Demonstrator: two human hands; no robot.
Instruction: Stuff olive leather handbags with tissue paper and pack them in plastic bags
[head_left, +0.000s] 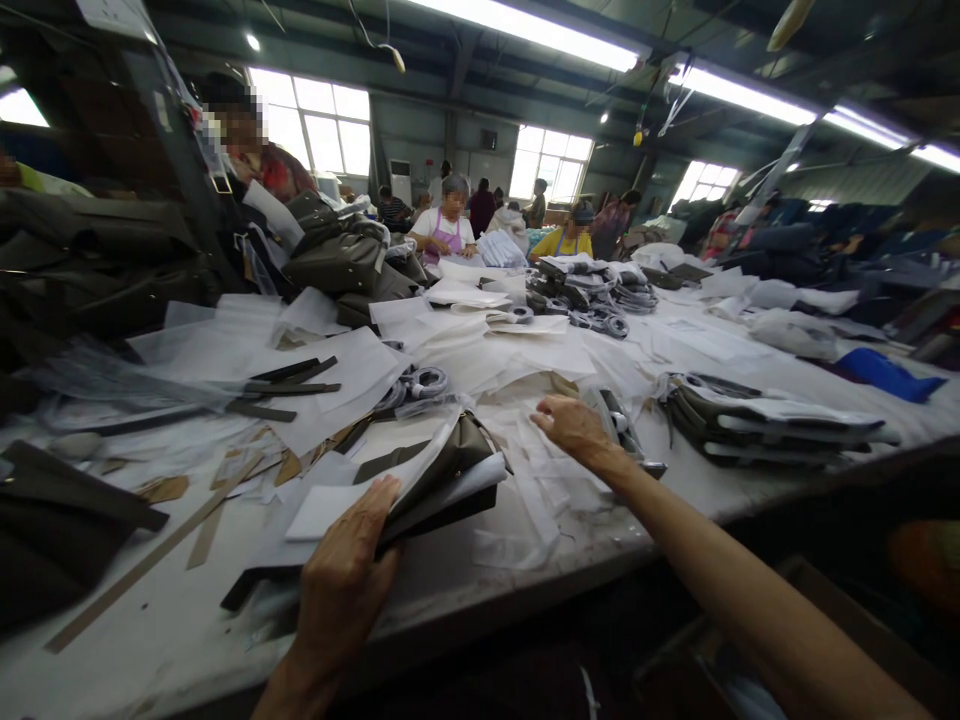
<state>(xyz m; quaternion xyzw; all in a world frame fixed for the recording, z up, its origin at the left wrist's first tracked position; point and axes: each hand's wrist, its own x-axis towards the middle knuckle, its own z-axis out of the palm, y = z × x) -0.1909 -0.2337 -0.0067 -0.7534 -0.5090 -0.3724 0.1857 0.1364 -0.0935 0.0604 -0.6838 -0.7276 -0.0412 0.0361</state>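
Note:
My left hand (pixel 349 560) grips the near edge of a dark olive bag (pixel 446 460) at the table's front, thumb below and fingers on top. White padding sheets (pixel 322 510) stick out of the bag on both sides. To the right, my right hand (pixel 571 425) is stretched over the table, its fingers curled together above crumpled clear plastic film (pixel 525 500). What lies between those fingertips is too small to make out. Just beside the right wrist is a small stack with metal-looking parts (pixel 622 430), partly hidden by my forearm.
Stacked olive bags (pixel 765 420) lie at the right. White paper sheets (pixel 480 350), coiled straps (pixel 427 382) and dark strips (pixel 289 385) cover the table. At the left are a long brown strip (pixel 150 555) and another dark bag (pixel 60 525). Several people sit or stand beyond.

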